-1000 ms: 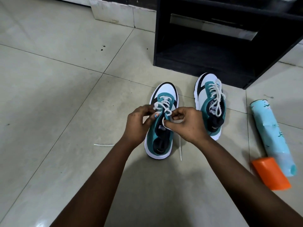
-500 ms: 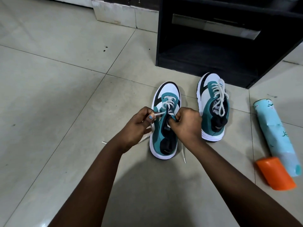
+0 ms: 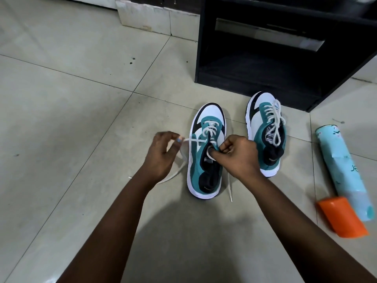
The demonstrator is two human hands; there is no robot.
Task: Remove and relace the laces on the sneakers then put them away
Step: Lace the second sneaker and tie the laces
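Head view: two teal-and-white sneakers stand on the tiled floor, toes pointing to twelve o'clock, in front of a black cabinet with an open lower shelf. The near sneaker sits at the centre, laced only through its lower eyelets; the far sneaker, at its two o'clock and just beside it, looks fully laced with loops lying loose.

The left hand pinches one run of the white lace between thumb and fingertip, drawing it taut toward nine o'clock; the free tail trails on the floor below it. The right hand is curled over the tongue, its fingers gripping the other lace end where it enters the shoe.

By my reading this is the relacing step on the near sneaker, roughly midway up. Next the person would need to thread an end through the next eyelet and keep tension even.

A pale blue bottle with an orange cap lies at three o'clock, well apart.
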